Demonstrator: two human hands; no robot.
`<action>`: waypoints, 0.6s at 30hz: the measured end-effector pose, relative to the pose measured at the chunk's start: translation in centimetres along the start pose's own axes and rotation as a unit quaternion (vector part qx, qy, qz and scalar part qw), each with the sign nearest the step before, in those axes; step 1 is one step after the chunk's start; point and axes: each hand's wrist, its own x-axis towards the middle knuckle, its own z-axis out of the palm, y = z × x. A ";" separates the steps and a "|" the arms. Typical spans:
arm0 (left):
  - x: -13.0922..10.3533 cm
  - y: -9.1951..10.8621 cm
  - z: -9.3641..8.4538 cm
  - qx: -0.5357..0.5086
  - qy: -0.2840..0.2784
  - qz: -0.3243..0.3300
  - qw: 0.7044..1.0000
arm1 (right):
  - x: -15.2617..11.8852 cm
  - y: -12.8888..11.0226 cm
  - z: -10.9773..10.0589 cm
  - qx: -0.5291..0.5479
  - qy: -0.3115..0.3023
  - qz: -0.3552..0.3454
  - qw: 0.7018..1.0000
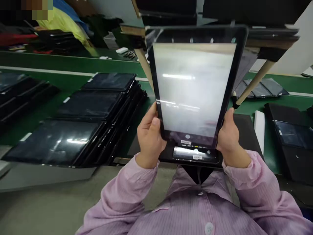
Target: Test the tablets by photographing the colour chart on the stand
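A tablet (193, 88) with a black frame and a bright white screen is held up between both hands. My left hand (150, 140) grips its lower left edge, thumb near the front. On the lower right edge my right hand (230, 135) is closed, its thumb along the side. Below the held tablet, a second tablet (195, 153) lies on a black pad (246, 130), showing a lit strip with a white label. Much of that second tablet is hidden by the raised one.
Stacks of black tablets (88, 104) stand at left on the green bench (119, 65), with more at far left. A rack on beige poles (254, 83) rises ahead. At right are a white foam strip (259, 130) and dark panels (293, 133). A person in yellow (66, 23) is beyond.
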 end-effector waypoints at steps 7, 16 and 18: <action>-1.5 -1.3 -2.0 0.268 -0.176 0.106 0.941 | -0.1 0.1 0.9 0.046 0.100 0.056 0.992; -2.3 -1.5 -2.2 0.300 -0.204 0.125 0.923 | -0.3 -0.1 1.5 -0.081 0.053 -0.005 0.995; -2.5 -1.6 -2.2 0.297 -0.205 0.128 0.924 | -0.3 -0.1 1.6 -0.121 0.054 -0.011 0.991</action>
